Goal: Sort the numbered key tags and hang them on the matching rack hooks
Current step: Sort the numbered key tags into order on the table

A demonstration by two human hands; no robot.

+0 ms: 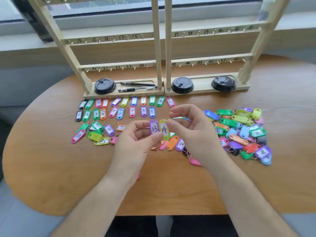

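My left hand (135,142) pinches a purple tag marked 13 (153,127) upright over the table. Beside it my right hand (189,129) holds a yellow tag marked 14 (164,129), and the two tags touch side by side. Two rows of tags (119,108) numbered from 1 up lie in order in front of the rack. A small loose group of tags (95,132) lies to the left of my hands. A big mixed pile of tags (242,132) lies to the right. Behind stand two wooden racks (159,48) with numbered hooks, all bare.
Three black cup lids (104,86) sit on the rack bases, with two pens (136,86) on the left base. The round wooden table (51,168) ends close to my body. A window sill runs behind the racks.
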